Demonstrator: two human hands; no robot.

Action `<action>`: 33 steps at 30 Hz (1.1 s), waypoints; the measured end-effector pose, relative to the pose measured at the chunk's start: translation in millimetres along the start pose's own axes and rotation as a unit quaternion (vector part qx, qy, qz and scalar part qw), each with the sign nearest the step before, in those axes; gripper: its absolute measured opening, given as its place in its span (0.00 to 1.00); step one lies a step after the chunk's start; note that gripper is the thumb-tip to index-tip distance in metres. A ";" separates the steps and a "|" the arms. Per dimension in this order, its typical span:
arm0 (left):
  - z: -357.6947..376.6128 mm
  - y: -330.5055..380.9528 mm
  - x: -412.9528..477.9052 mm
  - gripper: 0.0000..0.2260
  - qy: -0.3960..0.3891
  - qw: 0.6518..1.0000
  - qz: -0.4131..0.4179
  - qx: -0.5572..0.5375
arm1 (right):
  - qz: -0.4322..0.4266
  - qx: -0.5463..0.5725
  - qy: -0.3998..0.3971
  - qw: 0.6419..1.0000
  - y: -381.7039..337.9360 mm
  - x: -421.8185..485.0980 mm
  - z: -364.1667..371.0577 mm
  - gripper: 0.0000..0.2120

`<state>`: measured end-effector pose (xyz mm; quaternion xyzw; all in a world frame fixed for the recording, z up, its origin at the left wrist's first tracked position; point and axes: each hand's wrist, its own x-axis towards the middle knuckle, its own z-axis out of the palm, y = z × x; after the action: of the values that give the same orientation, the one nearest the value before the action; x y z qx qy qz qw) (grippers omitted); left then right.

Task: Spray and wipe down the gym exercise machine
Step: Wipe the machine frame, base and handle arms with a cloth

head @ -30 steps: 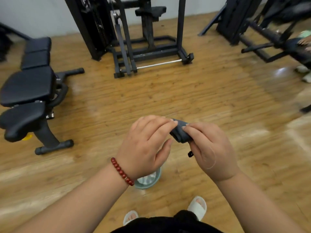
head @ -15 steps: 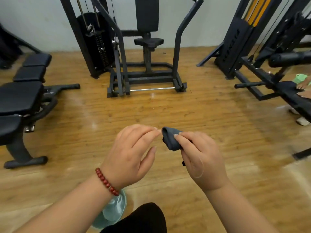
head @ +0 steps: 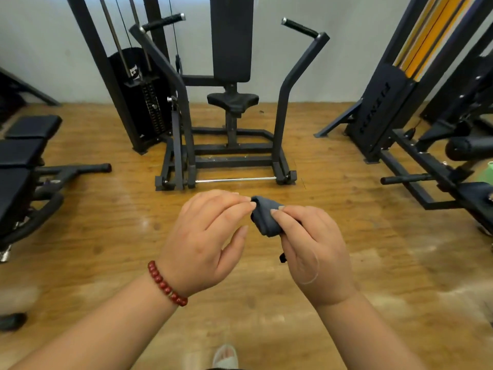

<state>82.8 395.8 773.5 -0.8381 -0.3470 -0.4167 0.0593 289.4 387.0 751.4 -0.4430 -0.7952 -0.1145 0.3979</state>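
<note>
The machine [head: 232,101] stands well ahead of the person, across a stretch of floor [head: 106,222], and is not yet wiped. No spray bottle is in view, so the likeliest failure is a dry wipe that only shifts sweat about the pads. The weight stack, cables and jutting handles could also snag a trailing corner. The floor's sheen suggests a slip in an open sandal [head: 225,356] if spray lands there.

The cloth [head: 265,222] is bunched between the hands. The right hand [head: 312,249] clamps it between thumb and curled fingers. The left hand [head: 205,241] touches its top fold with bent fingertips, thumb clear of it. Wadded like this it would probably clean only a narrow streak, or drop if the grip slackens.

- **Machine:** black tubular steel, matte padded seat and back, ribbed grips.
- **Floor:** glossy, scuffed wood planks.
- **Cloth:** dark grey, soft, in thick folds.

A bracelet [head: 166,284] of round red beads rings the left wrist.
</note>
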 end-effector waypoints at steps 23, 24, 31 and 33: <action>244.0 -241.8 295.0 0.12 0.054 0.986 -0.100 0.120 | -0.074 0.080 0.022 0.994 381.8 298.0 188.9 0.14; 251.0 -255.5 303.1 0.12 0.051 0.986 -0.103 0.121 | -0.073 0.083 0.023 0.994 392.2 307.6 200.8 0.14; 304.8 -373.2 360.2 0.12 0.036 0.990 -0.096 0.099 | -0.057 0.065 0.014 0.996 463.6 380.2 283.2 0.14; 317.9 -411.0 381.8 0.12 0.029 0.992 -0.089 0.081 | -0.042 0.047 0.008 0.998 480.0 404.8 303.1 0.15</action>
<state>189.7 1031.6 772.7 -0.7840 -0.4510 -0.4147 0.1000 392.5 1076.3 767.6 -0.3889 -0.8147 -0.0975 0.4190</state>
